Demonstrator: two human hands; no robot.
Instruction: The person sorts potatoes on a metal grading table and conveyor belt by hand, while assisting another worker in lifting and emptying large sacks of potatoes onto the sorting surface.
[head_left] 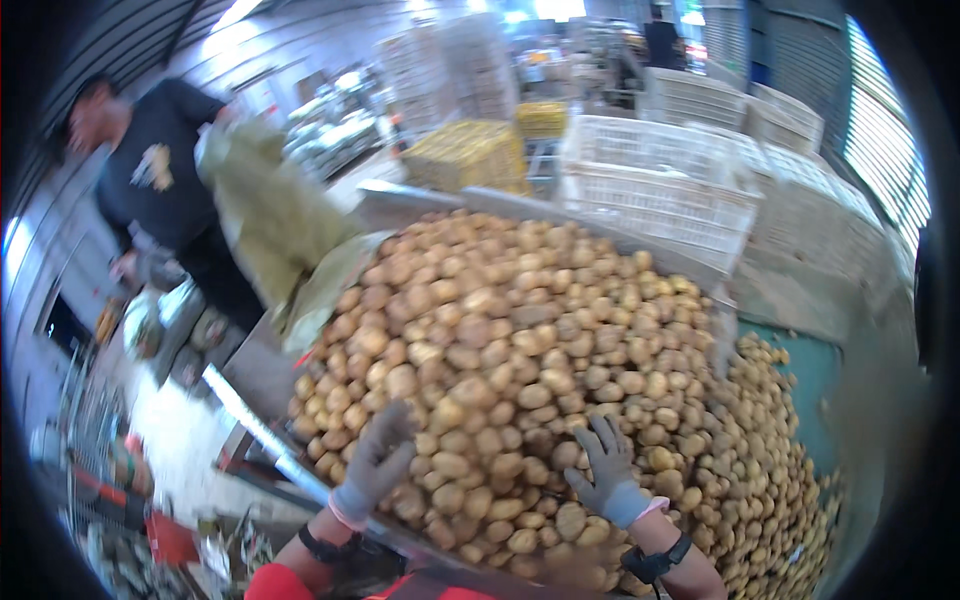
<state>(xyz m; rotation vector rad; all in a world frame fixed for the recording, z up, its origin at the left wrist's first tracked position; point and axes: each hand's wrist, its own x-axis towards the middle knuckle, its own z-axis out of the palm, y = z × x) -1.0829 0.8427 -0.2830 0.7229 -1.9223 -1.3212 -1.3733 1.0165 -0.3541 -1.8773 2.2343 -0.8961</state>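
Brown potatoes (510, 330) lie heaped, firm and likely to roll; left hand (375, 460) and right hand (607, 468), gloved, rest spread open on them, grasping nothing.

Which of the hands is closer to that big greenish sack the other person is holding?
Left. The left hand lies on the potato pile below the greenish sack; the right hand sits farther right.

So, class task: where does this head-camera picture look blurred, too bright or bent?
Head view: the co-worker and the green sack at upper left are smeared by motion; the shutter at right and the ceiling lights glare white; crate edges curve toward the dark round rim; potatoes and both gloved hands stay fairly sharp.
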